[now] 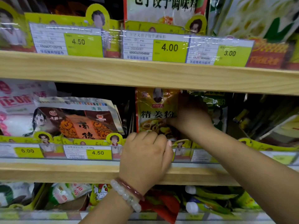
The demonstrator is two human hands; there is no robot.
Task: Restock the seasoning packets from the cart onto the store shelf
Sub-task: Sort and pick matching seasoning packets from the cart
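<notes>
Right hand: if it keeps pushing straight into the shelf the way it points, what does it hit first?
Probably the green packets right behind the right hand, which grips the yellow ginger powder packet. Depth behind them is dark, so this is uncertain.

Ginger powder packet [155, 113] stands upright on the middle shelf [97, 172], just right of the leaning noodle-print packet [77, 117]. Right hand [191, 113] is on the packet's right edge; left hand [145, 156] is at its bottom, in front of the price rail [64, 152]. Price tags [169, 47] sit on the upper shelf above.
</notes>
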